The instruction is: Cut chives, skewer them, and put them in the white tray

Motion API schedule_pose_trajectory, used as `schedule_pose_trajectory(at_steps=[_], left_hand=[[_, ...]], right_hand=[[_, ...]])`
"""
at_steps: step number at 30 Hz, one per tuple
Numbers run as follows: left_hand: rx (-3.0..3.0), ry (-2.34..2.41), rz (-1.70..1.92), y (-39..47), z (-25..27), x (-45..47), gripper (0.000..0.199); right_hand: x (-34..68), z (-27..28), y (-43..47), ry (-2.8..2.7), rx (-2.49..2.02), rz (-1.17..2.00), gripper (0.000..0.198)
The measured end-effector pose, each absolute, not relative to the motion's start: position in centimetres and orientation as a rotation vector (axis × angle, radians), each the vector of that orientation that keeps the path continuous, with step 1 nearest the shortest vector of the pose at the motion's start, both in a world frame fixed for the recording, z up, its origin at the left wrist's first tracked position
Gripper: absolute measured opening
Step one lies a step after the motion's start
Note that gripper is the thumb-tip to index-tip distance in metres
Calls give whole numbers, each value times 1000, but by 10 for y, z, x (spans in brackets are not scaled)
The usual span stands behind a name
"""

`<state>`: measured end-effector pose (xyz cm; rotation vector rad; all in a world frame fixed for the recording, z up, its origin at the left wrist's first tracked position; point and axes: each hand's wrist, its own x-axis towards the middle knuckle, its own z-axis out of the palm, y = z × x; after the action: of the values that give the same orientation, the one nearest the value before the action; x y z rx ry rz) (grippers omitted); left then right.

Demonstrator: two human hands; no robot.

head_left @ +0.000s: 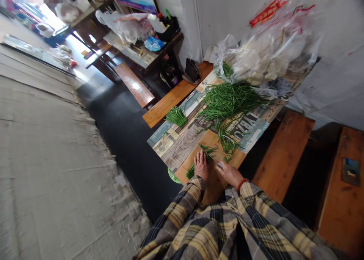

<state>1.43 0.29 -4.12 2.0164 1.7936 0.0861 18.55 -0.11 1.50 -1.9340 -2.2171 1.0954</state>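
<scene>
On a wooden cutting board [214, 188] at the near end of the table, my left hand [201, 166] presses down on a small bunch of chives [190, 172], its fingers curled over the stems. My right hand [231, 174] grips a knife [219, 165] by its handle, and the thin blade reaches across the chives just beside my left fingertips. Chopped bits [227, 158] lie at the board's right side. Beyond the board spreads a large loose pile of chives [230, 101]. A neat smaller bundle [176, 116] rests at the table's left edge.
Clear plastic bags [264, 59] with pale contents stand at the table's far end. Wooden benches [284, 157] flank the table, one bearing a phone [351, 171]. Something light green [173, 176] shows below the board's left edge. A second table [142, 59] holds bags and boxes.
</scene>
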Motion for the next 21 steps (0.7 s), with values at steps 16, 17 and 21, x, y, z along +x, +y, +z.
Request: schedule_pose_trajectory(at_steps=[16, 17, 21], left_hand=[[1990, 2008, 243, 9, 8, -86, 48], [2000, 2000, 214, 6, 11, -98, 46], [2086, 1846, 62, -12, 19, -122, 40]], right_hand=[[253, 55, -40, -1692, -2022, 884, 45], [253, 52, -46, -1705, -2015, 871, 46], [249, 42, -63, -1796, -1943, 775, 45]])
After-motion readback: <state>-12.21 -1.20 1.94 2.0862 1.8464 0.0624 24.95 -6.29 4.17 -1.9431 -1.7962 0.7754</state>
